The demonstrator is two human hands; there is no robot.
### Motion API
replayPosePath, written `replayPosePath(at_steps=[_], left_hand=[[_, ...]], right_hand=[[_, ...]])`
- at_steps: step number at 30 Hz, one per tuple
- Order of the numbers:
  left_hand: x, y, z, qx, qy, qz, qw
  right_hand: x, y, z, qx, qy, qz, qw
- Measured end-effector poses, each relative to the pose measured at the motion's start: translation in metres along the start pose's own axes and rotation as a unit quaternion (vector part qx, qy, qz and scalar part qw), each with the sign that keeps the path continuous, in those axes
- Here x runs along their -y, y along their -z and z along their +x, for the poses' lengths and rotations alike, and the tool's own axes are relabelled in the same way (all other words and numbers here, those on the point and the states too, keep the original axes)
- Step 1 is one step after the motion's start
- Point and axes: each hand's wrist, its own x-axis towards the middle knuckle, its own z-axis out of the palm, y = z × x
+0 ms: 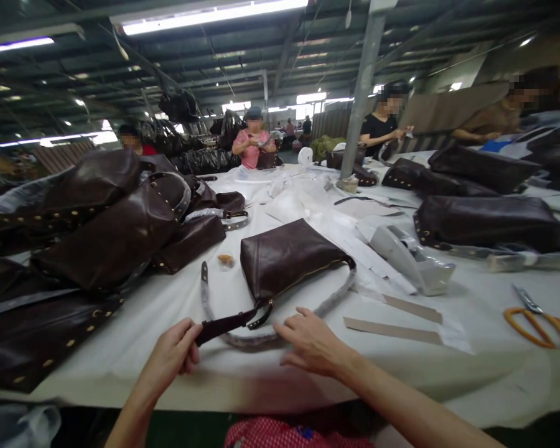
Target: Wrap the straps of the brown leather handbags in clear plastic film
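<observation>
Left fingers (186, 336) pinch a dark strap (227, 326); right fingers (293, 331) — loosely spread.

We cannot see the near end of the dark leather strap (226, 326), which the left hand (177, 348) covers at lower left of centre. We cannot tell whether the right hand (308, 342) touches the plastic-wrapped strap (252, 341) by its fingers. At the right edge we lose part of the orange-handled scissors (532, 303); at lower left, clear plastic (21, 424) runs blurred out of frame. In the upper middle, we find the distant figures (289, 129) too small to make out.
</observation>
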Motion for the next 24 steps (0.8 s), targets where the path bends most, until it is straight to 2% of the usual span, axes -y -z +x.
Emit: replayPosePath(at_steps=[1, 2, 4, 5, 7, 9, 11, 12, 15, 18, 21, 24], left_hand=[[-0.006, 0.001, -0.002, -0.053, -0.010, 0.084, 0.995], [-0.013, 0.000, -0.004, -0.107, -0.024, 0.174, 0.979], [-0.028, -0.011, -0.007, -0.192, -0.086, 0.311, 0.927], [-0.035, -0.020, -0.006, -0.215, -0.135, 0.347, 0.903], [-0.046, -0.045, 0.003, -0.218, -0.264, 0.378, 0.860], [-0.054, -0.071, 0.020, -0.189, -0.369, 0.415, 0.810], [-0.061, -0.093, 0.041, -0.158, -0.411, 0.459, 0.772], [-0.066, -0.101, 0.050, -0.148, -0.408, 0.476, 0.765], [-0.085, -0.119, 0.071, -0.153, -0.345, 0.491, 0.785], [-0.114, -0.121, 0.088, -0.166, -0.311, 0.458, 0.816], [-0.144, -0.104, 0.105, -0.125, -0.284, 0.418, 0.854], [-0.159, -0.084, 0.110, -0.103, -0.279, 0.404, 0.865]], right_hand=[[0.003, -0.004, -0.003, 0.003, 0.002, -0.006, 1.000], [0.004, -0.008, -0.006, 0.003, -0.002, -0.010, 1.000], [0.004, -0.015, -0.007, -0.001, -0.016, -0.017, 1.000], [0.002, -0.018, -0.007, -0.006, -0.020, -0.021, 1.000], [-0.001, -0.018, -0.007, -0.030, -0.011, -0.032, 0.999], [-0.006, -0.012, -0.009, -0.067, 0.018, -0.044, 0.997], [-0.009, 0.001, -0.015, -0.102, 0.047, -0.051, 0.992], [-0.011, 0.010, -0.020, -0.114, 0.058, -0.055, 0.990], [-0.014, 0.033, -0.034, -0.122, 0.075, -0.071, 0.987], [-0.020, 0.049, -0.045, -0.128, 0.074, -0.094, 0.984], [-0.034, 0.062, -0.047, -0.187, 0.043, -0.130, 0.973], [-0.053, 0.079, -0.049, -0.242, 0.011, -0.184, 0.953]])
